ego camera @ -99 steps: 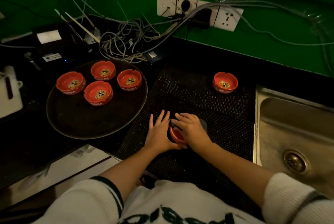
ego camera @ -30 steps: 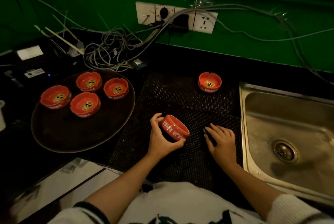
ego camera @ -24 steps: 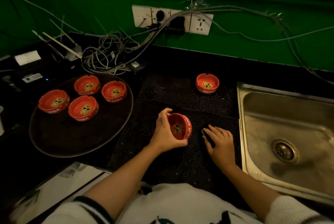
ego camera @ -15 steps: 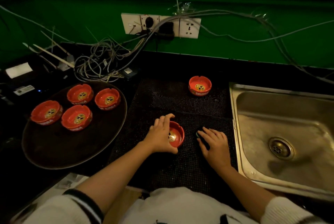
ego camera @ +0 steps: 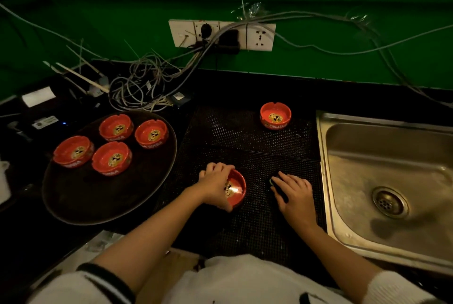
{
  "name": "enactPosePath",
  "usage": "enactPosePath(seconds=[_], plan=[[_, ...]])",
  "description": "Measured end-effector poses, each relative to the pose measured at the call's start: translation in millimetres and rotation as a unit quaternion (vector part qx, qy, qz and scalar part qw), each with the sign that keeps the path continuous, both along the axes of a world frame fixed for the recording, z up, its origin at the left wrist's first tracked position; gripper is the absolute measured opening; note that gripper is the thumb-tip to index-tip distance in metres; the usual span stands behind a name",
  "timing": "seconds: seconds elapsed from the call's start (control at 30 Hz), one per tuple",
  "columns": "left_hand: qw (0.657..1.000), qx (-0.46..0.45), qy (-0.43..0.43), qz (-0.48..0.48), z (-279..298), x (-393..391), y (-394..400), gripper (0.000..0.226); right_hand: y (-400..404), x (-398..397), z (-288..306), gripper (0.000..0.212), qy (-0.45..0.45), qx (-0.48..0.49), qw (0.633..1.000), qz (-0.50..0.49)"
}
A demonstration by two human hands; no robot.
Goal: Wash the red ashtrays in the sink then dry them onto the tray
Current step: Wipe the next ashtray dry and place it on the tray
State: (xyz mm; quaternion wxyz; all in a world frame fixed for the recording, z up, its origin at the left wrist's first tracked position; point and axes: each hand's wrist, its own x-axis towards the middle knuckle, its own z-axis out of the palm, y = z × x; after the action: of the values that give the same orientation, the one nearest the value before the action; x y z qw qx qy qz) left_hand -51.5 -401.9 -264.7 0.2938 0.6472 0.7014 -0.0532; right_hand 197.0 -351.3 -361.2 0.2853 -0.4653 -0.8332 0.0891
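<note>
**Holding one ashtray at mid-mat, four already on the tray**

Going left to right:

- Round dark tray (ego camera: 73, 208) sits far left on the black counter. Four red ashtrays (ego camera: 111, 157) stand on it, bowls up, clustered at its back half. I read those as finished; the front half is bare, so there's room for more.
- Behind the tray: a tangle of cables (ego camera: 147, 88) running up to the wall sockets (ego camera: 221, 35) on the green wall. Well apart from the sink, but it's live kit near a wet job, a risk if drips go that way.
- Black perforated mat (ego camera: 245, 230) fills the gap between tray and sink, probably there to drain and stop things sliding.
- Left hand (ego camera: 215, 186) grasps the held ashtray (ego camera: 236, 188), fingers curled over its far-left rim, thumb on the near edge. Bowl faces up, tipped slightly toward the camera, at or just above the mat; can't tell if it's touching.
- Right hand (ego camera: 295, 195) lies flat, fingers relaxed, on a small dark pad (ego camera: 274, 182) on the mat. Looks like a sponge or scrubber; too dark to be sure. Nothing gripped.
- One more spare ashtray (ego camera: 275, 115) waits at the mat's back, near the sink edge.
- Steel sink (ego camera: 326, 181) at right, nothing in the basin, no water seen running.

Judgement: two ashtrays left to process.
</note>
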Motion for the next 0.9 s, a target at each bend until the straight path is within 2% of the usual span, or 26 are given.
enactPosePath(seconds=[0.1,0.17,0.27,0.33,0.4,0.57,0.73,0.9], plan=[[0.996,-0.061,-0.004,-0.067,5,-22,-5,0.124,1,1,-3,0.043,0.012,-0.006,1.0,0.003],[0.996,-0.07,-0.006,-0.06,1,-26,-15,0.134,2,1,-4,0.043,0.024,-0.012,1.0,0.005],[0.997,0.013,-0.032,0.072,-14,-14,-37,0.147,2,0,-3,0.041,0.04,-0.022,0.999,0.01],[0.977,0.102,-0.035,0.185,-27,-2,-52,0.142,3,-2,-1,0.039,0.039,-0.021,0.999,0.014],[0.955,0.164,-0.051,0.241,-39,4,-61,0.132,4,-8,5,0.037,0.04,-0.021,0.999,0.019],[0.934,0.21,-0.108,0.267,-47,-11,-68,0.125,0,-49,14,0.033,0.052,-0.042,0.996,0.06],[0.9,0.251,-0.141,0.326,-30,-72,-73,0.129,-16,-92,3,0.031,0.035,-0.058,0.988,0.138],[0.893,0.237,-0.075,0.375,-27,-147,-70,0.122,-19,-93,-1,0.032,0.019,-0.041,0.99,0.136]])
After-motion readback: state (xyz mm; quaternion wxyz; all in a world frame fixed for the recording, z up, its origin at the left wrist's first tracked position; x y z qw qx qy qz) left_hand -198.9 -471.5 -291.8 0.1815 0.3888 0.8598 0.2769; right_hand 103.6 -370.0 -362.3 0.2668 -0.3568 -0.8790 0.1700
